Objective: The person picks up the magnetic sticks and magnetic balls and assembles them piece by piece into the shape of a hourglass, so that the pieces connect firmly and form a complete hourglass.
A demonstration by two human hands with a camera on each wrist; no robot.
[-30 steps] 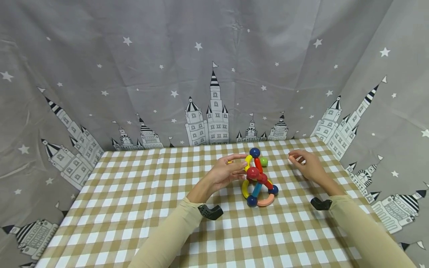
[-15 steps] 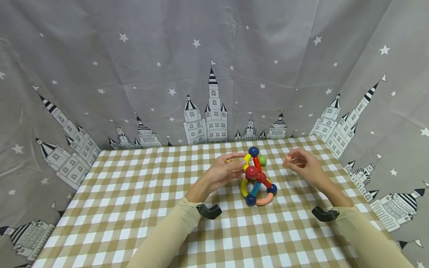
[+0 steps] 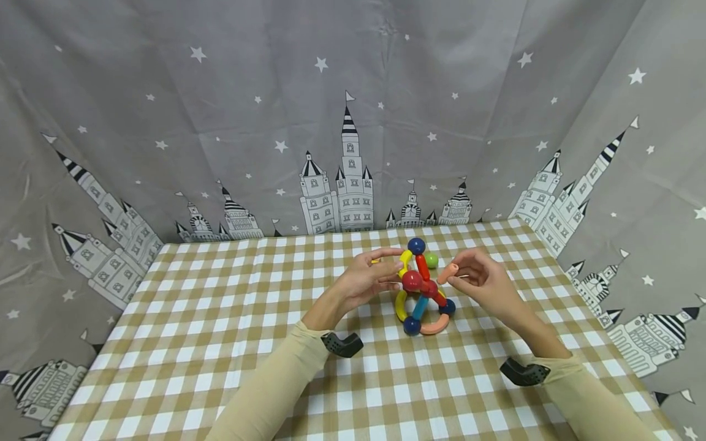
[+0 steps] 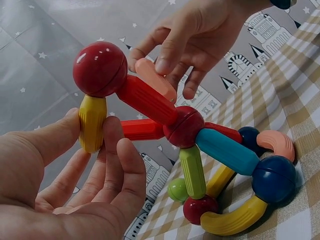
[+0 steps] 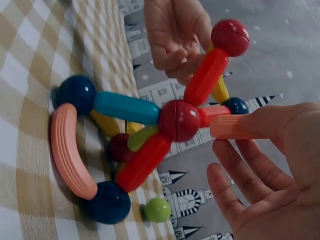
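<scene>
A magnetic ball-and-rod structure (image 3: 421,306) stands on the checked cloth, built of red, teal, green, yellow and salmon rods with red and dark blue balls. My left hand (image 3: 355,285) pinches its upper yellow rod (image 4: 92,125) between thumb and fingers; that rod joins a red ball (image 4: 100,68) to a dark blue ball (image 3: 416,246). In my right hand (image 3: 485,286), thumb and fingertips grip a loose salmon rod (image 5: 232,127), held close to the right of the structure's upper part. Whether the rod touches it, I cannot tell.
A light green ball (image 3: 432,260) lies on the cloth just behind the structure. The checked cloth (image 3: 220,343) covers the table, and a grey curtain (image 3: 248,122) with castles and stars hangs around its back and sides.
My right hand has moved left with the salmon rod, from apart to close beside the structure. My left hand keeps its hold on the yellow rod.
</scene>
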